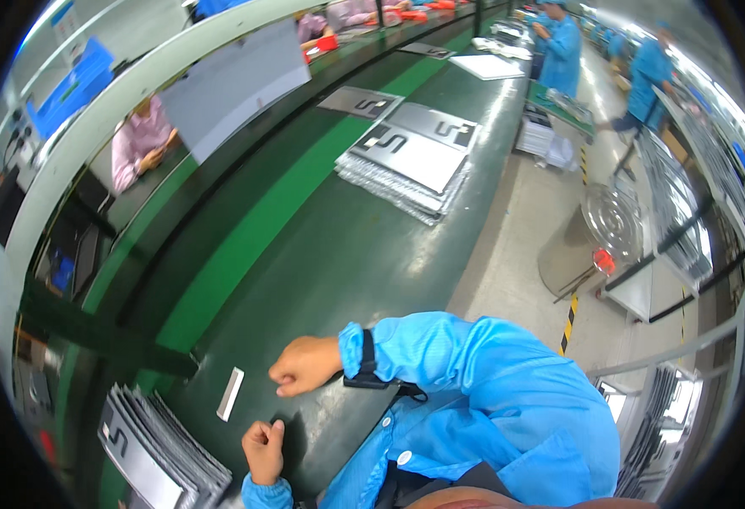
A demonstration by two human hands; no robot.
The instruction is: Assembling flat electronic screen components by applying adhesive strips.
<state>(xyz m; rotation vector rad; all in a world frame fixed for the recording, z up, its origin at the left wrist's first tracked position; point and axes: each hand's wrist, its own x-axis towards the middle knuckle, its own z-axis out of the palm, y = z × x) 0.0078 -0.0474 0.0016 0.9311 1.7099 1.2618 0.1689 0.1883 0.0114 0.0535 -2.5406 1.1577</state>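
Observation:
My right hand (pixel 306 366) is closed with its knuckles up, above the dark green work surface (pixel 364 280). Its curled fingers hide whatever may be in them. Nearer to me, my left hand (pixel 264 451) is also closed, its thumb against the bent fingers. Anything it may hold is too small or hidden to see. The hands are apart from each other. Just left of them lies a narrow white and grey strip (pixel 231 394), touched by neither hand. Beside my left hand, at the lower left, leans a stack of flat grey panels (pixel 148 458) with a dark curved mark.
Farther along stands another panel stack (pixel 415 157), with a single panel (pixel 360 102) beside it on the green stripe. A metal rail (pixel 118 339) crosses at left. Beyond the right edge are a round bin (pixel 572 250), racks (pixel 678 212) and co-workers in blue (pixel 559 51).

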